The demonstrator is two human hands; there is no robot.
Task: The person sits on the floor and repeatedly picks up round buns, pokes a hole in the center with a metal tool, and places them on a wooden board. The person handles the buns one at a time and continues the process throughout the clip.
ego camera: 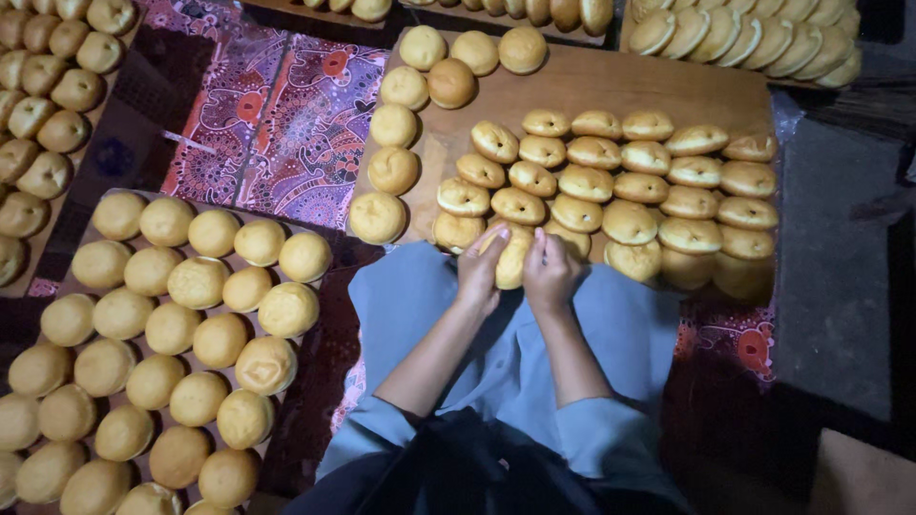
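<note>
Both my hands hold one pale golden bun (513, 259) at the near edge of a wooden board (592, 88). My left hand (480, 270) grips its left side and my right hand (549, 270) its right side, fingers curled around it. On the board beyond it lie rows of split buns (630, 181) packed side by side. Round whole buns (393, 170) line the board's left edge and top corner. My lap, in blue cloth (410, 305), sits under both forearms.
A tray on the left (91, 221) carries several rows of round buns (172, 329). More buns fill trays at far left (38, 114) and along the top (754, 38). A patterned red cloth (277, 114) covers the floor between trays. Dark floor lies at right.
</note>
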